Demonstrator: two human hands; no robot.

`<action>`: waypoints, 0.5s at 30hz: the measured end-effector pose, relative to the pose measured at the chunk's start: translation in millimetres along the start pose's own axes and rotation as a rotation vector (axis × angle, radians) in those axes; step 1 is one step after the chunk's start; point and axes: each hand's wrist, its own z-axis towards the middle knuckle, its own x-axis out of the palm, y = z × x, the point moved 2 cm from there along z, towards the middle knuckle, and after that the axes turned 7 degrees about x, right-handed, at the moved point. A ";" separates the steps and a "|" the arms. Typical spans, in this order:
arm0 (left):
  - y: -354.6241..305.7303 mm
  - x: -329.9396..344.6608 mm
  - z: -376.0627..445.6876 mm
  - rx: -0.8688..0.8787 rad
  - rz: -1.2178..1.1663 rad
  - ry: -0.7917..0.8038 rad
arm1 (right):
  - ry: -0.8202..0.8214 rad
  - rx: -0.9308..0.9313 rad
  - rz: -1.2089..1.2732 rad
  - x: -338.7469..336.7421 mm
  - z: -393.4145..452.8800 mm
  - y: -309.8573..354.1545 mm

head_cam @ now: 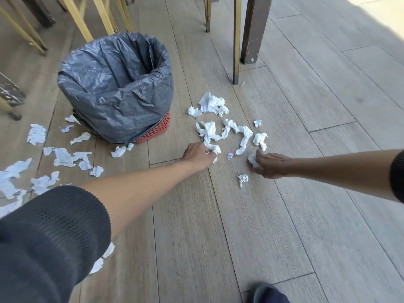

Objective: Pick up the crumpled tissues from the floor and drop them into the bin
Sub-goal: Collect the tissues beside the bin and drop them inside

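Reaching low over the plank floor [240, 226], the left hand [197, 155] is seen with fingers curled round a white tissue wad [215, 150]. A smaller tissue [252, 159] is pinched by the right hand [272, 164]. More crumpled tissues [231, 132] are scattered beside the red bin [159, 130], which is lined with a grey bag [115, 84].

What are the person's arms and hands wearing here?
Both forearms are bare. The left arm's dark grey ribbed knit sleeve is pushed up, as is the right arm's dark ribbed cuff. The left hand wears a ring; the right hand shows none.
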 end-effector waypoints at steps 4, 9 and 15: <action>8.1 -7.1 -2.3 -0.043 0.037 0.042 | 0.012 -0.064 0.010 5.3 0.6 4.8; 14.8 -3.0 0.1 -0.041 0.026 0.050 | -0.092 -0.269 -0.018 6.6 -1.2 6.3; 1.7 10.2 7.4 0.042 0.057 0.083 | -0.152 -0.310 0.077 -1.0 -18.2 14.8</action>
